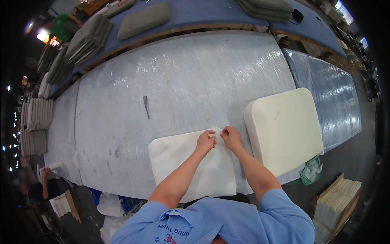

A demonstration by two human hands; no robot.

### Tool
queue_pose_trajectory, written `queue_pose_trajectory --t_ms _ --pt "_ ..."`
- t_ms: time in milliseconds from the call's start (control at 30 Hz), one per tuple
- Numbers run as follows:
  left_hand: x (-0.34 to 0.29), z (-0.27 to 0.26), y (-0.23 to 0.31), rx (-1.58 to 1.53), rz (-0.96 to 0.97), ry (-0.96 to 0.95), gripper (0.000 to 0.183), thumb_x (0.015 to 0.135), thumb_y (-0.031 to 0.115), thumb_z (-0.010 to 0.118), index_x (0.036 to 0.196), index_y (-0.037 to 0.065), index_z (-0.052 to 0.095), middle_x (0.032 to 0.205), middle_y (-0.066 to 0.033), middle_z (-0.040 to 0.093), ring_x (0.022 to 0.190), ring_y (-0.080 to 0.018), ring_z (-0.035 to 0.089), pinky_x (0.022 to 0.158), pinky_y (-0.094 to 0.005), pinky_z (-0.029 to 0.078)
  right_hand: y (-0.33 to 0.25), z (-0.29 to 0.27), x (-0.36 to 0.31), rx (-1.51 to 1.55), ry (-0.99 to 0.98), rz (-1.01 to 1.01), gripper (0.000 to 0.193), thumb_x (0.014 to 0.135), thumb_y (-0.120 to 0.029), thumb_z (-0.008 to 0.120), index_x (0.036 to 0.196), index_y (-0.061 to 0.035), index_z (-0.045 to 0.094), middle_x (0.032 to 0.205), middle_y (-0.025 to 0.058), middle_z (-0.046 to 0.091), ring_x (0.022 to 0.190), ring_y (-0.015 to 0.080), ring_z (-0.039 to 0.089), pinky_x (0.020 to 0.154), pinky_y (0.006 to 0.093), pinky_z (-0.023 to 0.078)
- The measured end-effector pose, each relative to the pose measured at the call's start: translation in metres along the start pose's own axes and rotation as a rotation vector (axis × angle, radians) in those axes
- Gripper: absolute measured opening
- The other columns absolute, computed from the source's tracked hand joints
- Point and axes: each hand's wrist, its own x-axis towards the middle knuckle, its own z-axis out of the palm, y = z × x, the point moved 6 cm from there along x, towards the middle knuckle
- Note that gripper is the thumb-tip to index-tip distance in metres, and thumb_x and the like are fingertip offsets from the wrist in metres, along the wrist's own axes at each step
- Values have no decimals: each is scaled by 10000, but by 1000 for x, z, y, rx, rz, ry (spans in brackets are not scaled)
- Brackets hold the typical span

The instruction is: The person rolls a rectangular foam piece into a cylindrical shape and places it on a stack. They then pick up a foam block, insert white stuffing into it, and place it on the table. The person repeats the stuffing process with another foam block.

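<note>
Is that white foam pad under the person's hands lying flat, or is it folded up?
Lying flat. The white rectangular foam pad is spread on the plastic-wrapped table; the left hand and right hand pinch only its far corner.

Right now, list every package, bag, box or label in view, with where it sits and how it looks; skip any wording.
Cardboard box: floor, lower right; brown, open, packed with upright cream foam sheets.
Green plastic bag: hanging at the table's near right edge under the thick foam pad; translucent, holding white scraps.
Printed emblem: on the person's blue shirt, bottom edge; red and blue.
No screens or signs can be made out.
</note>
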Motion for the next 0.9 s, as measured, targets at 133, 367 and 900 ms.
queue_pose_trajectory --t_ms 133,367,900 --pt "9 -13 -14 232 -98 310 269 909 179 710 1106 19 622 745 -105 689 634 -170 676 599 -315 555 5 -2 -5 12 3 37 202 826 -141 770 966 -17 694 902 134 693 836 260 658 762 385 520" --pt "9 -11 -22 127 -103 117 202 891 181 722 959 18 625 714 -100 681 566 -170 660 516 -320 531 2 4 -3 -7 -6 32 172 856 -149 746 966 -24 702 941 144 681 840 282 657 779 397 524" --pt "14 19 2 89 24 54 191 929 120 681 1084 30 616 725 -77 667 597 -168 653 555 -329 536 -12 -19 -10 -36 233 -63 192 902 -139 699 1069 -46 692 927 116 665 877 290 651 793 411 521"
